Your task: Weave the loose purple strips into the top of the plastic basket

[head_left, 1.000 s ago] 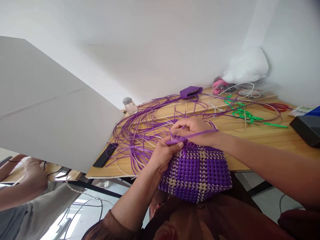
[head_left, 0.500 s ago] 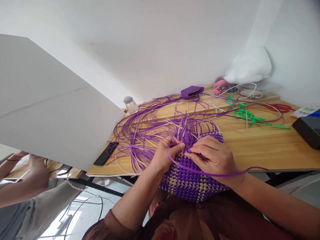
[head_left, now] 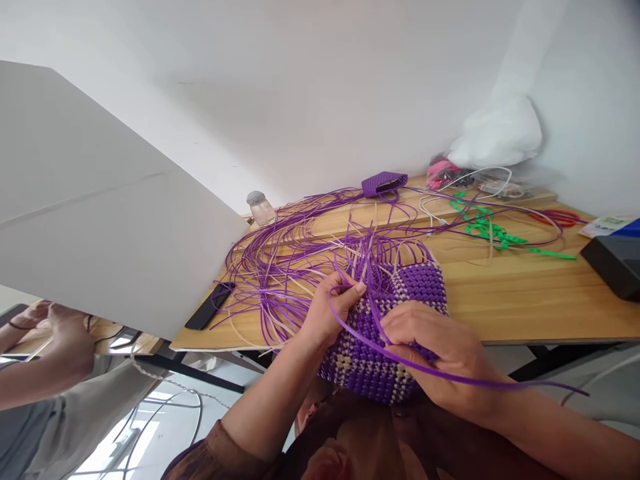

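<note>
A woven purple and beige basket [head_left: 370,363] rests at the table's front edge, against my body, with many loose strips standing up from its top. My left hand [head_left: 333,310] is closed at the basket's upper left, thumb and fingers pinching a purple plastic strip [head_left: 360,339] that loops out to the right. Lower and to the right, my right hand [head_left: 437,343] is closed in a pinch on a purple strip stretched down from the bundle at the top. The long free strip crosses in front of my right hand. My right fingertips are partly hidden.
Loose purple and beige strips [head_left: 270,267] spread over the table's left. A black phone [head_left: 210,306], a jar [head_left: 261,208], a small purple woven piece [head_left: 384,183], green strips [head_left: 493,230] and a black box [head_left: 613,265] lie around. Beyond a grey partition [head_left: 100,187], another person's arms [head_left: 55,353] show.
My right hand has moved down and right, drawing a purple strip away from the bundle. The long free strip has swung lower and further right. My left hand has barely moved.
</note>
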Demonstrator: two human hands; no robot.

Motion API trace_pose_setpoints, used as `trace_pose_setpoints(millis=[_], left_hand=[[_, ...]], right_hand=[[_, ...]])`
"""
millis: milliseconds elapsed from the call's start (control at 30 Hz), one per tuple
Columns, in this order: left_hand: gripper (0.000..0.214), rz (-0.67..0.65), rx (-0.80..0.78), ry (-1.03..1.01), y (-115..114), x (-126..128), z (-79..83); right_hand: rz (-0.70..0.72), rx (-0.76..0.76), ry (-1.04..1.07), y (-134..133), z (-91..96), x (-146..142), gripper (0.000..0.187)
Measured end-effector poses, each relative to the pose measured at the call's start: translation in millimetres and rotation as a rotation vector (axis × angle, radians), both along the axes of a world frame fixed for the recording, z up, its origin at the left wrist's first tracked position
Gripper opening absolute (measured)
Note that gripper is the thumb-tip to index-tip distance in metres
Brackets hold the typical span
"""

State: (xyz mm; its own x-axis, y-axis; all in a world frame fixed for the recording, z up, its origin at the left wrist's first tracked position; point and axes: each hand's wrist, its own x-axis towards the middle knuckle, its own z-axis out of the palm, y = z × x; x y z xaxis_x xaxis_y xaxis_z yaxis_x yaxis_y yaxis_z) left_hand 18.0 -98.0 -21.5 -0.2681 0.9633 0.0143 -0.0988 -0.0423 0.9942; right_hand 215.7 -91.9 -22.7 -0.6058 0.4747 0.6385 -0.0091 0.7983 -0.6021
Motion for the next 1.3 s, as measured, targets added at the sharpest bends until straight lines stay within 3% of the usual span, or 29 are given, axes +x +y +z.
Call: trace_pose_setpoints(millis=[167, 300, 467, 667, 867, 1033, 1167, 1300], left_hand=[[0.033, 0.056, 0.043, 0.149, -4.2, 0.2, 0.6], [0.03, -0.028, 0.048, 0.196, -7.8, -3.1, 5.2], [0.033, -0.096, -0.003, 0.238, -10.0, -4.4, 8.1], [0.028, -0.118, -0.016, 0.106, -9.9, -7.7, 8.9], [0.031, -0.096, 0.01, 0.333, -12.4, -8.1, 7.0], [0.027, -0.021, 0.045, 0.393, -11.3, -2.3, 5.4], [0.028, -0.023, 0.058, 0.36, -11.3, -4.6, 3.8], [0.031, -0.109, 0.043, 0.196, -12.9, -7.4, 3.5]], right_hand=[[0.024, -0.639, -0.049, -2.6, -7.7, -5.2, 0.031], [0.076, -0.879, -0.029, -5.6, -9.0, -2.6, 0.036], [0.061, -0.83, -0.045, -6.5, -4.0, -0.3, 0.035], [0.027, -0.865, -0.03, -3.1, -4.6, -2.7, 0.035], [0.002, -0.965, -0.055, 0.4, -2.4, -4.9, 0.04], [0.024, -1.045, -0.149, -1.8, -3.1, -15.3, 0.037], [0.051, -1.01, -0.253, 0.3, -3.1, -13.6, 0.032], [0.092, -0.89, -0.407, 17.2, 10.6, -2.1, 0.036]])
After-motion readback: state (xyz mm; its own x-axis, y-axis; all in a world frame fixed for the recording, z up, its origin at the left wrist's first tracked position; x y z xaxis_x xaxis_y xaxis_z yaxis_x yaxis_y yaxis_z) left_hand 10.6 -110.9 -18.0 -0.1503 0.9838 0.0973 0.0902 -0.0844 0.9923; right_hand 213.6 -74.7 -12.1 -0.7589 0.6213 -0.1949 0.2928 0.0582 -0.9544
